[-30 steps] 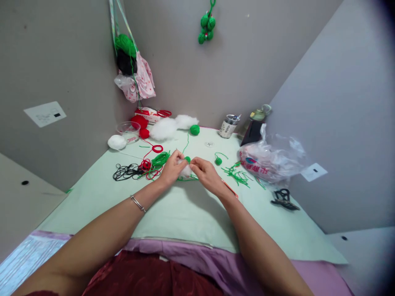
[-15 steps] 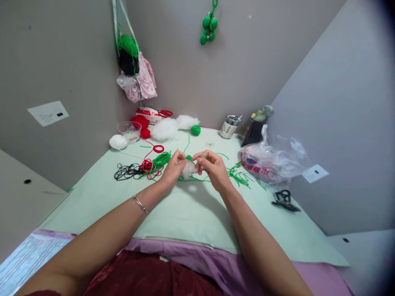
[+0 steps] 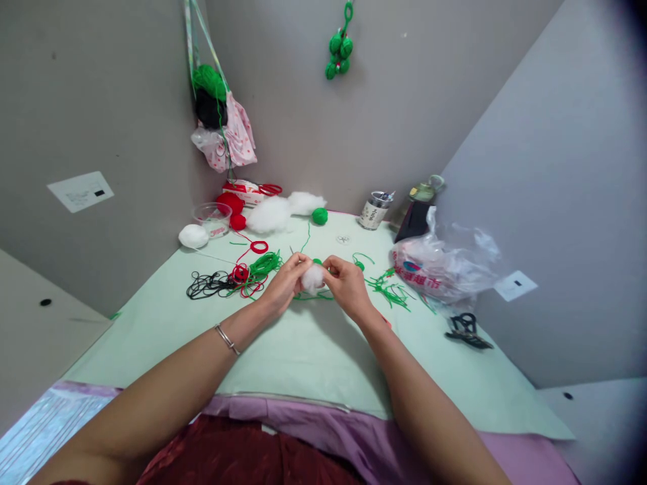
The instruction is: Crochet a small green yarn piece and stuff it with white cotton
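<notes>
My left hand (image 3: 287, 281) is closed on a tuft of white stuffing (image 3: 313, 277), which sits between both hands in the middle of the table. Fingers and thumb of my right hand (image 3: 346, 279) pinch the tuft's right side. Just behind the tuft shows a small green yarn piece (image 3: 317, 261), mostly hidden by the stuffing and fingers. A thin pointed tip (image 3: 292, 249) sticks up by my left fingers; its kind is unclear. Green yarn (image 3: 316, 296) lies on the table under my hands.
Left are black cord (image 3: 207, 284), a green yarn bundle (image 3: 265, 264) and a red ring (image 3: 259, 247). White stuffing (image 3: 270, 214) and a green yarn ball (image 3: 319, 215) lie behind. Right are green yarn scraps (image 3: 391, 291), a plastic bag (image 3: 435, 266) and a black claw clip (image 3: 468, 331).
My hands have come closer together around the white tuft, which now shows more in front of the green piece. A small green piece and something red now show beside my right hand and wrist.
</notes>
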Motion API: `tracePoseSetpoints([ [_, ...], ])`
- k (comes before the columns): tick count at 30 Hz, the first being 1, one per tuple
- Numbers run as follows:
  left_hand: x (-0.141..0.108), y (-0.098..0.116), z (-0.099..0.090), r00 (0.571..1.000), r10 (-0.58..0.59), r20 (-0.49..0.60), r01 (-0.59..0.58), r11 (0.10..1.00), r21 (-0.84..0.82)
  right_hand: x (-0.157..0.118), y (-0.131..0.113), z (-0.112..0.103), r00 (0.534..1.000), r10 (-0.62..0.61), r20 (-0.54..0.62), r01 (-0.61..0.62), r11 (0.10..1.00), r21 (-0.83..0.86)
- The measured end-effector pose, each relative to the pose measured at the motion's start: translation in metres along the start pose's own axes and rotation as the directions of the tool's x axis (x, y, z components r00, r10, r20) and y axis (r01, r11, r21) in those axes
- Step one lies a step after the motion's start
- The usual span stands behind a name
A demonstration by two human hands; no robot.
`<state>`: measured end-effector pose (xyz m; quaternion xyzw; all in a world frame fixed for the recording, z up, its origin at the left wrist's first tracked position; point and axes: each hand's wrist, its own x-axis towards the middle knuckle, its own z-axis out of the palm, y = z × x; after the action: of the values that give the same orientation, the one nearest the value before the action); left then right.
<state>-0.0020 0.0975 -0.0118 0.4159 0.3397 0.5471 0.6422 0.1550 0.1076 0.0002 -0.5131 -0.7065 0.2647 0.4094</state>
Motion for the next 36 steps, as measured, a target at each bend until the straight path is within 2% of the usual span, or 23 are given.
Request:
tracePoseSetpoints([
  [3, 0.001, 0.001, -0.001, 0.999, 0.000, 0.038, -0.001, 1.000, 0.023, 0.001, 0.000, -0.004, 1.000, 0.025, -0.003, -0.025, 1.000, 0.012],
  [7, 0.006, -0.004, -0.007, 1.000, 0.005, 0.027, -0.007, 0.998, 0.070, 0.001, -0.005, -0.011, 0.995, -0.003, 0.100, -0.003, 0.998, 0.060],
  [13, 0.018, -0.017, -0.020, 0.994, 0.020, -0.109, -0.001, 0.986, 0.169, -0.007, -0.017, -0.007, 0.970, -0.077, 0.232, 0.061, 0.995, 0.076],
  [17, 0.018, -0.020, -0.019, 0.993, -0.010, -0.119, 0.030, 0.986, 0.166, -0.009, -0.014, 0.004, 0.984, -0.043, 0.174, 0.034, 0.998, 0.056],
  [20, 0.012, -0.014, -0.013, 0.997, -0.007, -0.075, 0.015, 0.994, 0.107, -0.003, -0.007, 0.007, 0.997, 0.021, 0.075, -0.026, 0.997, 0.073],
  [23, 0.006, -0.003, -0.007, 1.000, 0.015, -0.014, -0.015, 1.000, 0.021, 0.004, 0.000, 0.002, 0.997, 0.077, 0.030, -0.080, 0.986, 0.149],
  [28, 0.004, 0.004, -0.002, 0.998, 0.005, 0.068, -0.002, 0.999, -0.044, 0.011, 0.007, -0.008, 0.985, 0.169, 0.015, -0.166, 0.941, 0.296],
  [32, 0.006, -0.004, -0.002, 0.999, 0.025, 0.028, -0.023, 0.998, -0.053, 0.010, 0.008, -0.001, 0.976, 0.211, 0.049, -0.214, 0.910, 0.354],
  [36, 0.007, -0.011, -0.003, 1.000, 0.026, -0.001, -0.026, 0.998, -0.057, 0.006, 0.006, 0.005, 0.979, 0.192, 0.075, -0.206, 0.911, 0.357],
])
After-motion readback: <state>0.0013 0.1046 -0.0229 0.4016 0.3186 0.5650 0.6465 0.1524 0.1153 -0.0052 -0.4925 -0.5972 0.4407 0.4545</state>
